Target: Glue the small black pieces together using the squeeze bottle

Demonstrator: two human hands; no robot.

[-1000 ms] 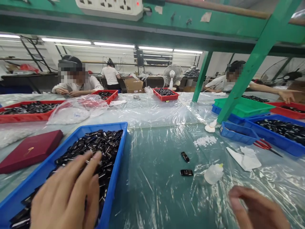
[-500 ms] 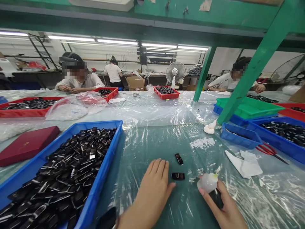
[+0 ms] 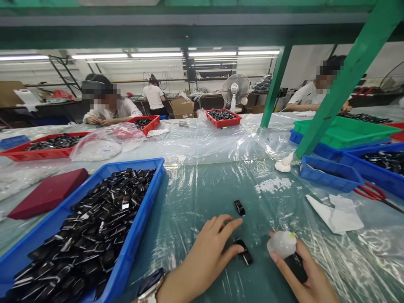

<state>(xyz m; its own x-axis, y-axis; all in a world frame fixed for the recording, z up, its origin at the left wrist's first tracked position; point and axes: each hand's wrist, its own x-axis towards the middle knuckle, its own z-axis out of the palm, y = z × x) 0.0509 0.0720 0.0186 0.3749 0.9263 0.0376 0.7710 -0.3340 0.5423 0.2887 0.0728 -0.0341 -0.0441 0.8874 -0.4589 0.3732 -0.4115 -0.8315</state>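
Left hand (image 3: 202, 261) pinches a small black clip (image 3: 243, 251) flat on the plastic-covered counter (image 3: 205, 189); right hand (image 3: 303, 273) clasps a soft glue bottle (image 3: 282, 244); clip looks light, rigid, glossy-slippery, best gripped by its long edges.

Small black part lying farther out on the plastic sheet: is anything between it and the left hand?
Nothing visible. The small black part lies alone just beyond the left hand's fingertips, with only bare plastic sheet between them.

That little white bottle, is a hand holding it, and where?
Yes: the right hand grips the white bottle from below, around its body, fingertips on its underside.
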